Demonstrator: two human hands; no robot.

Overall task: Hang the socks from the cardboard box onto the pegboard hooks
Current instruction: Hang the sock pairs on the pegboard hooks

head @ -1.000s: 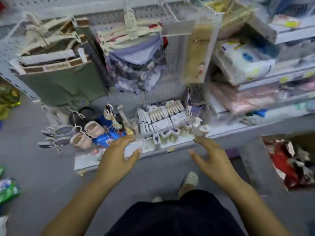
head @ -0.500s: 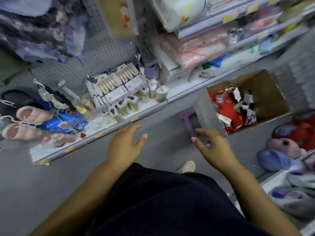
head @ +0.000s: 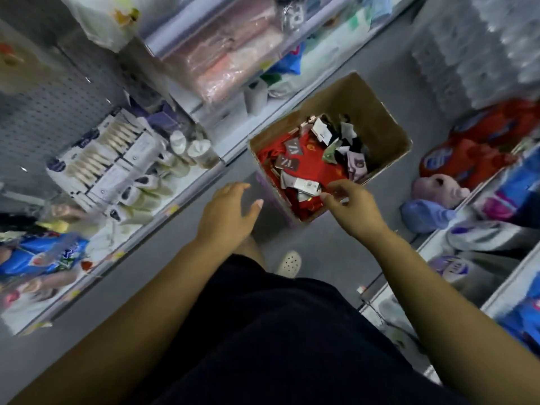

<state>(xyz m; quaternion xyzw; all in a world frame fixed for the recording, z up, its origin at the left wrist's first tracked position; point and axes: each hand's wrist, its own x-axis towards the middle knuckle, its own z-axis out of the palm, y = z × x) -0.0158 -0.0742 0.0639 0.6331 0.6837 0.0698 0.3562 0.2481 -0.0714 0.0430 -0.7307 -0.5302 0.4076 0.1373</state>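
Reaching farther than half a second ago, the right hand (head: 353, 207) curls its fingers over the cardboard box (head: 377, 118) on the floor, heaped with red and mixed tagged socks (head: 306, 168); whether it grips any cannot be told. The left hand (head: 226, 213) hovers open beside the box. A pegboard (head: 43, 112) stands left, plush toys (head: 438, 188) right.

head-worn view, steeply downward, close

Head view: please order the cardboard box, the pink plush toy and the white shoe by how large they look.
1. cardboard box, clearly largest.
2. pink plush toy.
3. white shoe, smallest, though the person's dark clothing partly hides it.
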